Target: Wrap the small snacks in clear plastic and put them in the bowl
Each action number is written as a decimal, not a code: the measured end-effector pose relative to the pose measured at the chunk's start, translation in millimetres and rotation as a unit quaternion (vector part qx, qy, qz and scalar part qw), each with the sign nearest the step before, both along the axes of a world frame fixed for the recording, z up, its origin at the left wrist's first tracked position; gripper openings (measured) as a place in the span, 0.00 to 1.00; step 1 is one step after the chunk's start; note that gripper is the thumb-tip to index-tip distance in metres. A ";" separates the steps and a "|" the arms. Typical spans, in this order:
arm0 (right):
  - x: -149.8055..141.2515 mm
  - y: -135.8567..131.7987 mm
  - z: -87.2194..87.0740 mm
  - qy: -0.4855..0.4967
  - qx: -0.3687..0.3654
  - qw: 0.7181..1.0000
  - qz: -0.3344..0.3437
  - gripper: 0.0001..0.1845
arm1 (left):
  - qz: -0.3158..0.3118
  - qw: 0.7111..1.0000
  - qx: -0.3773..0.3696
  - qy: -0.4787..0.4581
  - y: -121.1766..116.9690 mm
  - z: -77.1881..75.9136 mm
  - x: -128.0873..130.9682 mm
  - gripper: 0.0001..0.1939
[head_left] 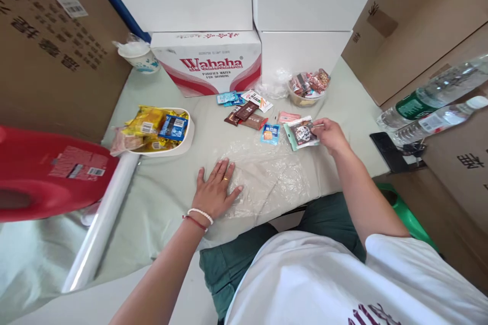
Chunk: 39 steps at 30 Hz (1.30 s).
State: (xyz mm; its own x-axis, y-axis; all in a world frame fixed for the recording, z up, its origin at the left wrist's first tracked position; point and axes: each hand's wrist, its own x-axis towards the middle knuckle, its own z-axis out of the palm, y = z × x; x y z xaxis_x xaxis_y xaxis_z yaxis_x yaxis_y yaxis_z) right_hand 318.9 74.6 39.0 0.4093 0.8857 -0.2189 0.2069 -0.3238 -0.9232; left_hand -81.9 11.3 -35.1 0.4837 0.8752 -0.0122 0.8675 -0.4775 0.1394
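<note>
My left hand (215, 189) lies flat with fingers spread on the left edge of a sheet of clear plastic wrap (269, 175) spread over the pale green table (168, 188). My right hand (331, 135) pinches the right edge of a small green-and-white snack packet (301, 133) lying just beyond the wrap. Close by lie a small blue packet (270, 133), a pink packet (288, 117), brown chocolate bars (246, 115) and blue and white sachets (244, 98).
A white bowl (182, 145) holds yellow and blue snack packs. A roll of plastic wrap (102, 221) and a red stool (41, 172) are on the left. A bowl of sweets (308, 86), a paper cup (139, 57), a Wahaha box (208, 63), cardboard boxes, water bottles (430, 96) and a phone (389, 151) surround the table.
</note>
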 end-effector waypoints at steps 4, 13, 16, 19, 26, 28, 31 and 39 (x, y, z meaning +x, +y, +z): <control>-13.6 3.7 28.3 0.039 0.058 0.968 0.240 0.16 | -0.002 1.000 0.004 -0.006 -1.4 -1.7 0.5 0.42; -139.2 33.0 30.2 -0.248 0.019 0.710 0.659 0.13 | 0.000 1.000 -0.006 -0.001 -1.5 1.1 1.2 0.42; -166.8 40.5 29.4 -0.316 -0.004 0.645 0.695 0.17 | -0.002 1.000 -0.004 0.001 -1.3 0.6 0.8 0.43; -176.6 43.2 26.6 -0.376 -0.032 0.611 0.696 0.20 | 0.002 1.000 -0.003 0.001 -1.0 0.0 0.4 0.43; -163.3 39.5 10.3 -0.391 -0.045 0.648 0.653 0.22 | 0.002 1.000 -0.003 0.003 -1.1 -0.5 0.5 0.44; -162.8 38.3 7.8 -0.399 -0.041 0.656 0.639 0.22 | 0.003 1.000 -0.002 -0.001 -0.9 -0.6 0.2 0.43; -158.8 32.3 9.1 -0.413 -0.011 0.684 0.602 0.18 | 0.003 1.000 -0.003 -0.013 -0.6 -0.2 -1.1 0.43; -88.1 -61.7 -4.3 -0.268 0.210 0.750 0.567 0.16 | 0.051 0.996 -0.025 -0.070 1.1 1.6 -6.2 0.30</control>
